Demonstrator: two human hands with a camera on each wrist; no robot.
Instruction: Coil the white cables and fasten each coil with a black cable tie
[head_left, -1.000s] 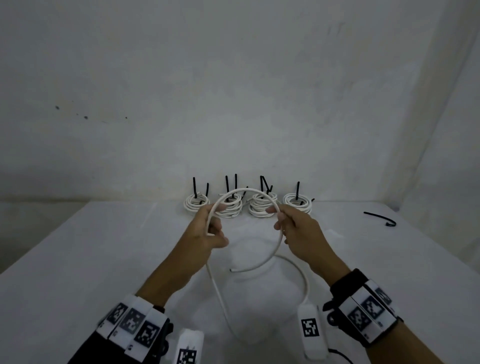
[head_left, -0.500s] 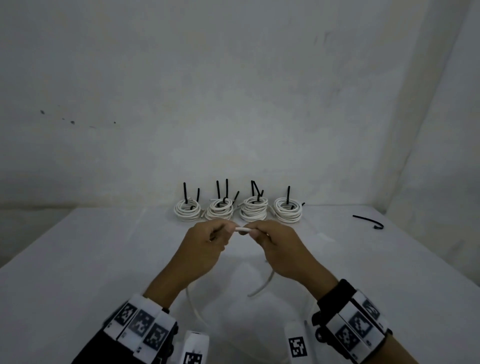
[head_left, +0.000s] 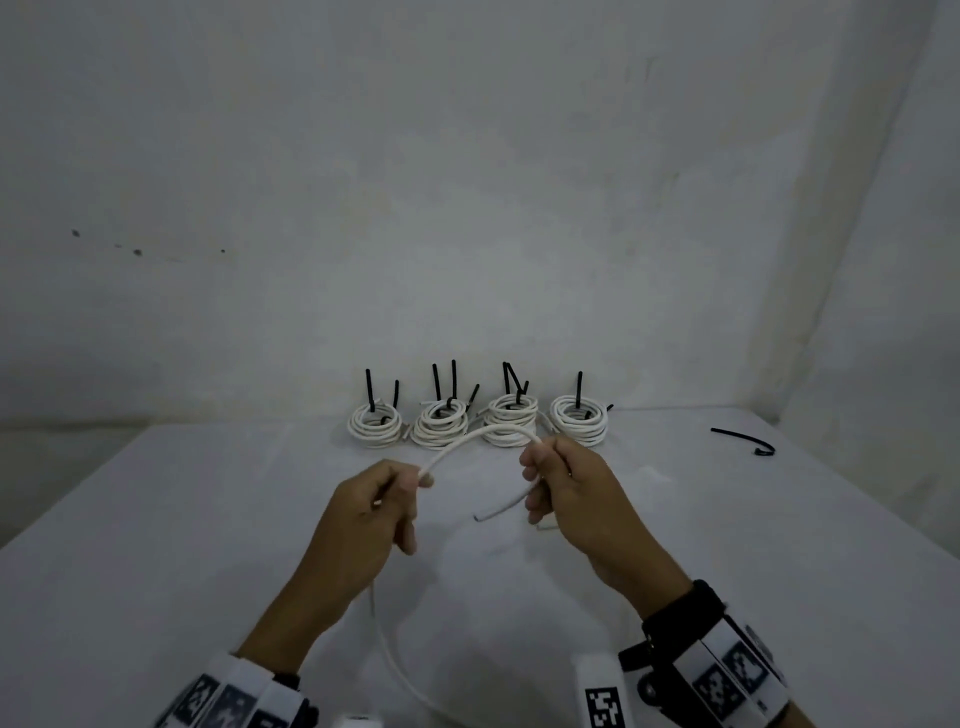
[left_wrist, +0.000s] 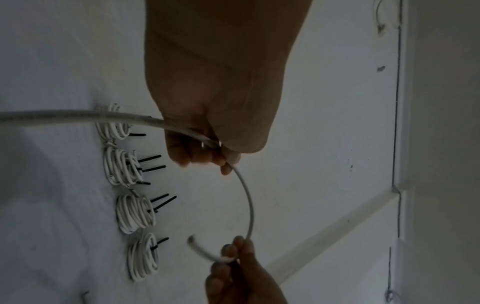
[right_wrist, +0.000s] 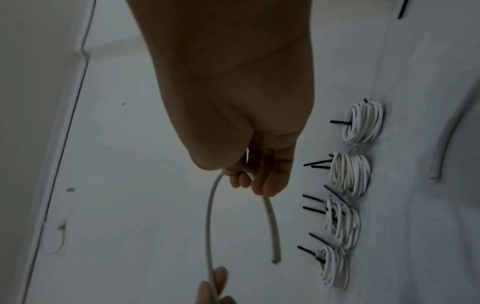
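First loop of the fifth cable, and it looks springy

The loose white cable (head_left: 470, 441) arcs mid-frame between both hands: left hand (head_left: 382, 512) pinches it where the long tail drops to the bottom edge, right hand (head_left: 563, 486) is curled round the part near the free end (head_left: 480, 516). It looks stiff, so I reckon if either grip eases the arc pops open and the loop is lost. The dragging tail could also kink. Behind, upper centre, four tied coils (head_left: 475, 423) sit in a row on the white table (head_left: 156, 519); a spare black cable tie (head_left: 743, 441) lies far right, a reach away once the coil needs holding one-handed.
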